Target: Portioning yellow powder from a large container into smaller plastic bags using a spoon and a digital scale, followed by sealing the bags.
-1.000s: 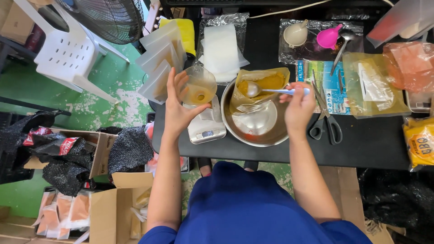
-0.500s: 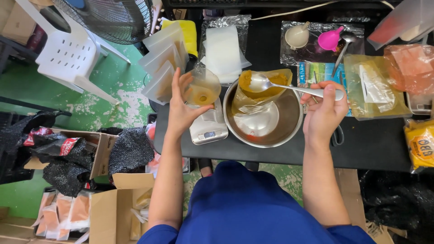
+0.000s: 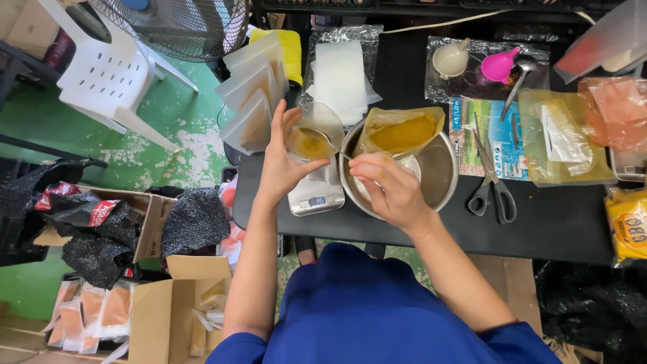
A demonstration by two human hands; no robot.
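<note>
Overhead view of a person in a blue top working at a black table (image 3: 579, 222). The left hand (image 3: 283, 165) is wrapped narrowly around a small clear pouch (image 3: 311, 135), holding it upright and open just above a small digital scale (image 3: 315, 195); yellow-orange powder sits in the pouch's bottom. The right hand (image 3: 391, 189), just right of the scale, is closed in a pinch, apparently on a spoon handle running toward the pouch mouth, though the spoon itself is hard to make out. Behind that hand, right of the scale, a steel bowl (image 3: 438, 175) holds a large open bag of the same powder (image 3: 401, 131). Scissors (image 3: 488, 189) lie further right of the scale; a stack of filled pouches (image 3: 253, 94) stands to its far left. To fill cleanly, the pouch mouth likely needs keeping wide and steady over the scale, with the spoon tipped slowly.
</note>
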